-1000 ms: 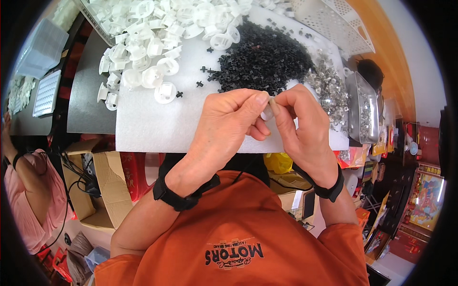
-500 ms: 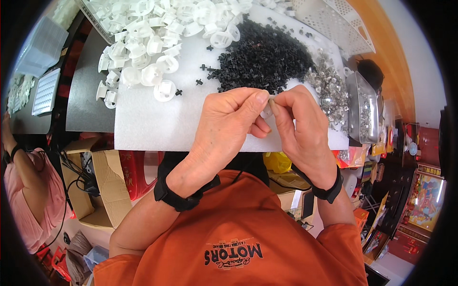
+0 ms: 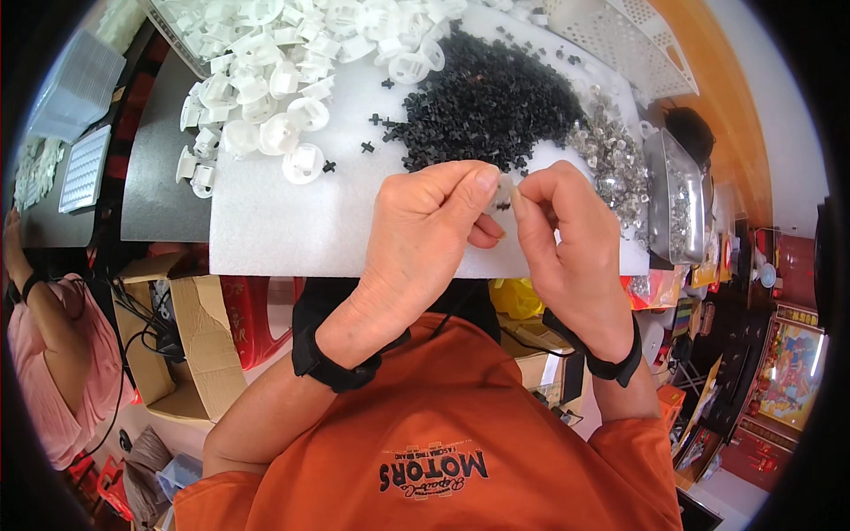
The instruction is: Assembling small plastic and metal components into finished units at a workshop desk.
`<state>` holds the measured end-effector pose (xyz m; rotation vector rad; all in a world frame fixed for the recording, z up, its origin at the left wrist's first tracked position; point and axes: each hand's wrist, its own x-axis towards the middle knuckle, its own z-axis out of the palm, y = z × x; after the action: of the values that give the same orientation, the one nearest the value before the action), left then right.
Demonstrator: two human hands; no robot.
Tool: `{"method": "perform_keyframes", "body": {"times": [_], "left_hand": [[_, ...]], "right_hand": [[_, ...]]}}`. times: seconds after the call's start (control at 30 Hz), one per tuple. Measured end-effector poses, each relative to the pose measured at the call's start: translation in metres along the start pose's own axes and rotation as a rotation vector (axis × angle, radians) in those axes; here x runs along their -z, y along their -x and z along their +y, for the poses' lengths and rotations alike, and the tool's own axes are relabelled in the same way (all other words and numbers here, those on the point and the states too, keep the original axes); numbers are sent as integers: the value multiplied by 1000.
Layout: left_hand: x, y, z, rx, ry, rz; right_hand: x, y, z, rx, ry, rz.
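Fingertips meet over the white-topped counter [image 3: 292,234] as you hold a small, pale, round piece [image 3: 504,189] above it, just in from the near edge and right of its middle. Your left hand [image 3: 425,239] pinches the piece between thumb and forefinger, the other fingers curled below; your right hand [image 3: 567,239] brings thumb and forefinger together at its right side, though whether they grip the rim or only press it, you cannot tell here. A dark bit shows low on the piece, too small to make out. By its look the piece is light, stiff plastic, probably smooth enough to slip and thin enough to crack if bent; the rim, taken between thumb and fingertip, seems the surest hold. White round fittings [image 3: 305,163] spread across the far left corner, a heap of black cross-shaped pieces [image 3: 487,102] lies toward the far edge, and clear bits [image 3: 615,168] gather along the right edge, all likely just as light, the smallest easily scattered. No marking can be read on the piece in your hands. The plainest writing is the dark printed lettering across your orange shirt [image 3: 354,442]; a red item [image 3: 252,323] beyond the near left corner also carries print, partly hidden.
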<state>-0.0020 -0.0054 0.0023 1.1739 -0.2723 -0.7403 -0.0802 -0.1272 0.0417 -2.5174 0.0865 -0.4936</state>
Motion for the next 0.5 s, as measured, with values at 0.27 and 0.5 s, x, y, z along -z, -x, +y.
{"method": "perform_keyframes", "body": {"times": [0.27, 0.5], "left_hand": [[3, -3, 1, 60, 91, -15], [6, -3, -2, 31, 156, 13]], "right_hand": [[-7, -2, 11, -86, -83, 22], [17, -6, 23, -192, -65, 39]]}}
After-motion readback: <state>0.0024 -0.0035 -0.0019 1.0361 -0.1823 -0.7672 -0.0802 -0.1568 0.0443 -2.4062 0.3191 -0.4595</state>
